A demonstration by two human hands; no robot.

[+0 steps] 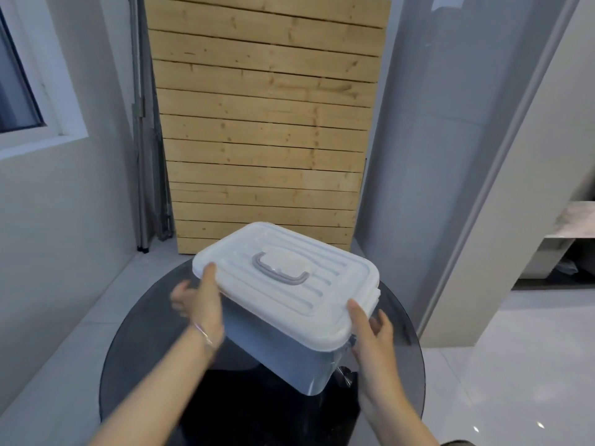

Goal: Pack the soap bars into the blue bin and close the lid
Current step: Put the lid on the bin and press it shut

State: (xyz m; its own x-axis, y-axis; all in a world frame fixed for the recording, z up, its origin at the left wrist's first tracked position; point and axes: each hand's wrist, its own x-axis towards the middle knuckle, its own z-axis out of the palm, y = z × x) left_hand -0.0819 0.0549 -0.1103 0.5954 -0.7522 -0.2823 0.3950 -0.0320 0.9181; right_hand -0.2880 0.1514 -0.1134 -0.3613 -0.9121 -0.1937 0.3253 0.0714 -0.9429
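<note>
Bin: blue bin (pixel 277 355) sits on a round dark glass table (pixel 135 333), turned at an angle to the viewer.
Lid: white ribbed lid (pixel 289 278) lies on top of the bin; grey handle (pixel 280 272) folded flat at its centre.
Left hand: left hand (pixel 201 304) grips the lid's near-left corner, thumb on top, other fingers blurred below the rim; thin bracelet (pixel 203 333) on the wrist.
Right hand: right hand (pixel 370 333) clasps the lid's near-right corner, thumb on top, fingers curled round the edge.
Soap bars: not visible; bin wall shows no contents.
Writing: no brand, label or text legible anywhere.
Background: slatted wooden panel (pixel 264 123) leans against the wall behind.
</note>
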